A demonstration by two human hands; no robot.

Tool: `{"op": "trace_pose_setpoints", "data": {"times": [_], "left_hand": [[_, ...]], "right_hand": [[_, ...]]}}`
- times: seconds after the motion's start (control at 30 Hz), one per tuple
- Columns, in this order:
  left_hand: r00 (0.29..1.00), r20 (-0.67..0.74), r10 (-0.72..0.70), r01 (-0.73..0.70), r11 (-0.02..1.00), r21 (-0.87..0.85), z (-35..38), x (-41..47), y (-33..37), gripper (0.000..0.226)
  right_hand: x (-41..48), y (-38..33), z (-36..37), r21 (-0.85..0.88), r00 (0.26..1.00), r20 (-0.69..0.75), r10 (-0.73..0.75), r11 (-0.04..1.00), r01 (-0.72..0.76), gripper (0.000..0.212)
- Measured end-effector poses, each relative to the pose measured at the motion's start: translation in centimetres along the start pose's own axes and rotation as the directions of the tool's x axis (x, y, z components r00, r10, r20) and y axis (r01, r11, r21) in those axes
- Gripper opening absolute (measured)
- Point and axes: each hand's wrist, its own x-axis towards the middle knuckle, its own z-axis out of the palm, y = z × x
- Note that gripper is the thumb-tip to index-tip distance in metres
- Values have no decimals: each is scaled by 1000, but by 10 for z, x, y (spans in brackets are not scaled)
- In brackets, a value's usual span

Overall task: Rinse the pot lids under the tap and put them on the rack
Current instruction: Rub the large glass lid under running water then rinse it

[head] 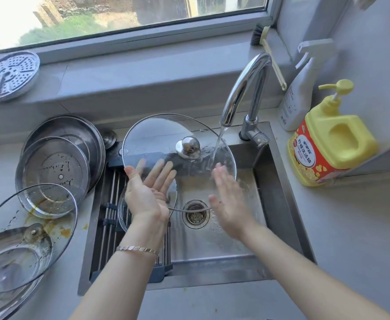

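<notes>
A large glass pot lid (157, 135) with a steel knob (187, 146) is tilted over the sink (279, 181). Water from the tap (242, 88) runs onto its right part. My left hand (148, 192) holds the lid from below; its fingers show through the glass and its thumb lies on the rim. My right hand (228, 199) lies flat and open against the lid's wet right side, just under the stream. A smaller glass lid (123, 213) rests on the roll-up rack (109, 204) across the sink's left part, partly hidden by my left hand.
Dirty lids are stacked on the counter at left: two steel ones (58, 167) and a greasy glass one (28, 227). A yellow soap bottle (328, 144) and a spray bottle (298, 98) stand at right. A perforated steamer plate (7, 75) and a brush (265, 42) lie on the sill.
</notes>
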Motion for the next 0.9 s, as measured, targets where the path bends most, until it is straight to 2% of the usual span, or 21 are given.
{"op": "trace_pose_setpoints", "data": {"times": [0.03,0.13,0.2,0.27,0.33,0.4,0.47,0.5,0.53,0.63,0.7,0.77,0.9], "left_hand": [[1000,17,-5,5,1000,8,-2,-2,1,41],[994,105,-40,32,997,72,-10,-8,3,41],[984,156,-81,61,990,127,-14,-10,2,41],[974,189,-121,88,981,174,-21,-9,0,42],[966,203,-164,121,971,207,-27,-6,-3,44],[954,198,-225,181,958,221,-33,-3,-6,45],[935,185,-302,254,937,241,-38,-1,-11,46],[925,173,-339,288,921,261,-42,-1,-15,47],[912,159,-379,323,901,291,-44,-2,-20,48],[867,22,-497,430,771,471,-51,-1,-44,52],[817,-124,-563,531,652,541,-53,0,-63,52],[757,-224,-614,627,586,512,-51,2,-78,50],[709,-221,-670,694,606,388,-44,12,-99,49]], "right_hand": [[5,6,-6,50,996,-2,91,995,-90,87],[25,18,-17,9,985,31,172,985,-172,96],[42,26,-24,44,951,45,307,950,-309,83],[50,31,-32,207,874,40,484,852,-481,69],[47,40,-38,364,747,28,664,689,-626,68],[36,48,-42,530,604,117,789,464,-709,56],[21,51,-46,736,526,296,797,161,-658,36],[14,52,-48,780,503,325,801,73,-621,30],[8,54,-48,791,480,310,821,57,-609,27],[-2,62,-55,754,434,158,887,175,-633,25],[-3,65,-64,728,446,75,892,257,-636,25],[0,63,-74,690,504,-8,864,370,-623,25],[12,43,-94,610,657,-178,733,606,-511,27]]}}
